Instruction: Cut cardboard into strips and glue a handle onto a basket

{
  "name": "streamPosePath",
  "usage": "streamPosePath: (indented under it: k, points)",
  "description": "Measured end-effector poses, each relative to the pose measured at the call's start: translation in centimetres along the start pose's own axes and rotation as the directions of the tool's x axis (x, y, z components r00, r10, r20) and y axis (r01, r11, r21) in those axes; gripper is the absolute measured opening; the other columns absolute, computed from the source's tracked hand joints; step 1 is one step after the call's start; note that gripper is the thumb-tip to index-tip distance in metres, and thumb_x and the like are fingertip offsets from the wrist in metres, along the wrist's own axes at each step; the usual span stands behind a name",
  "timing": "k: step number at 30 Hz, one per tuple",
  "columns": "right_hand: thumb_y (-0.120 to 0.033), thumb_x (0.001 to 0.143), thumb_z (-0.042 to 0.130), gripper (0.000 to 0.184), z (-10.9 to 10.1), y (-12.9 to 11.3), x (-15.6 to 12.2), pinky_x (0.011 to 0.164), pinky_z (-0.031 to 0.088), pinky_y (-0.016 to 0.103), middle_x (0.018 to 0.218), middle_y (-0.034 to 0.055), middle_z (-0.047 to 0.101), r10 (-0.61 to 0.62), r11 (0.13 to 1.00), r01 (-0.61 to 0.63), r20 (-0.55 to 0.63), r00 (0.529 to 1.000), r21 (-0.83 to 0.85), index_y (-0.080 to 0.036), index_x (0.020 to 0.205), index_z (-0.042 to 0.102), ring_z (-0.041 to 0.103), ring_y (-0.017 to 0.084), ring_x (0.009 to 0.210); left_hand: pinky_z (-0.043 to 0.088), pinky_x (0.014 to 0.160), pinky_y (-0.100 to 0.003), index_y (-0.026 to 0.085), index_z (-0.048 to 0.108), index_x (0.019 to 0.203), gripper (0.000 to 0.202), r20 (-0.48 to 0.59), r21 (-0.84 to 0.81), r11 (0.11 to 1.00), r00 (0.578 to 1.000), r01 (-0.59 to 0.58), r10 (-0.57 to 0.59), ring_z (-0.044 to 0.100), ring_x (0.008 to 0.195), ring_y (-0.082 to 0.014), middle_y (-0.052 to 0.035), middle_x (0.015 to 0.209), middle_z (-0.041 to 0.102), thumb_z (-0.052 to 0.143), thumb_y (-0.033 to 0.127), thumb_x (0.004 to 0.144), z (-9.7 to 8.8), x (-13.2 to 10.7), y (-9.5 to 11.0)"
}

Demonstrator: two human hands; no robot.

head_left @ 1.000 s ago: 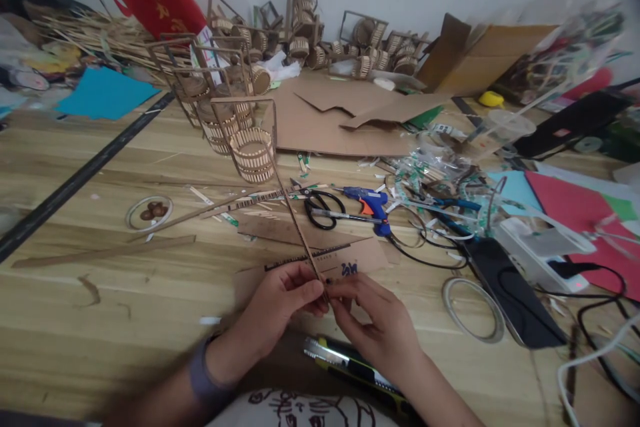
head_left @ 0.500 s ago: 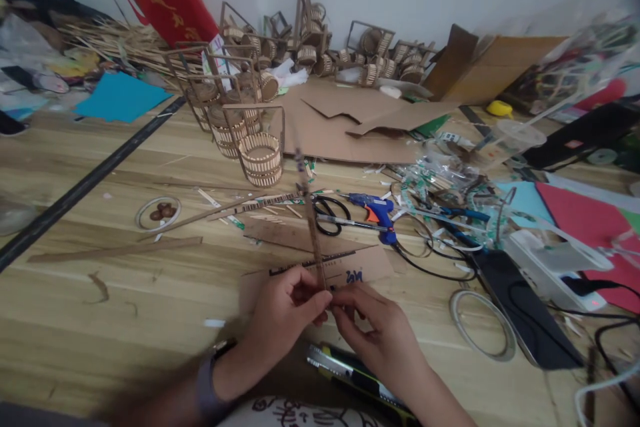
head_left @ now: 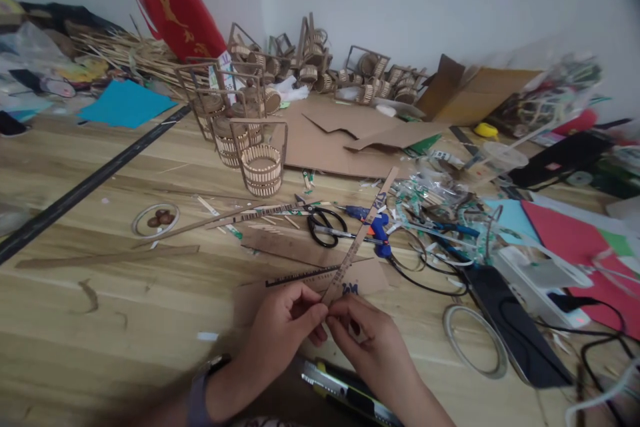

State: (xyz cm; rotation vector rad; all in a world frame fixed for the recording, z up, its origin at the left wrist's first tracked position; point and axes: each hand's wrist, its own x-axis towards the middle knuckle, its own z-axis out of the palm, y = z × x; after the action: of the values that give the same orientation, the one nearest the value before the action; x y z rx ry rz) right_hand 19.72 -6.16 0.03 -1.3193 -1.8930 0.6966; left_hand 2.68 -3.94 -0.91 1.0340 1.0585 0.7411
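Cardboard strip (head_left: pixel 361 237) with dark print, left fingers (head_left: pixel 314 315) and right fingers (head_left: pixel 349 307) pinching its end, gold-lettered red bag (head_left: pixel 173 3)

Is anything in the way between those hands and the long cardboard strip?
Nothing visible. The left hand and right hand meet at the near end of the cardboard strip, pinching it. The glue gun shows behind the strip, not between it and the hands.

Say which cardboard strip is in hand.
The printed strip held by the left hand and right hand, crossing in front of the blue glue gun; the other strips lie on the table.
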Motion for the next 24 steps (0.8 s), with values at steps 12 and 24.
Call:
streamPosePath:
  k: [12,24]
  points:
    - [-0.016,0.088,0.058,0.020,0.19,0.25,0.13,0.048,0.043,0.019,0.060,-0.0029,0.061,-0.037,0.998,0.035,-0.046,0.998,-0.045,-0.023,0.071,0.065,0.055,0.012,0.051,0.055,0.060,-0.029,0.017,0.061,0.084,0.032,0.013,-0.047,0.999,1.000,0.024,-0.023,0.070,0.064,-0.0197,-0.0030,0.072,0.070,0.070,0.045,0.075,0.18,0.40,-0.48]
    - [-0.016,0.091,0.057,0.016,0.15,0.64,-0.13,0.053,0.049,0.019,0.068,-0.0012,0.064,-0.086,0.993,0.080,-0.068,0.994,-0.091,-0.023,0.079,0.065,0.063,0.013,0.058,0.056,0.066,-0.029,0.016,0.062,0.094,0.030,0.090,-0.047,0.999,0.996,0.027,-0.023,0.070,0.078,-0.0203,-0.0051,0.085,0.072,0.068,0.040,0.077,0.12,0.21,-0.39]
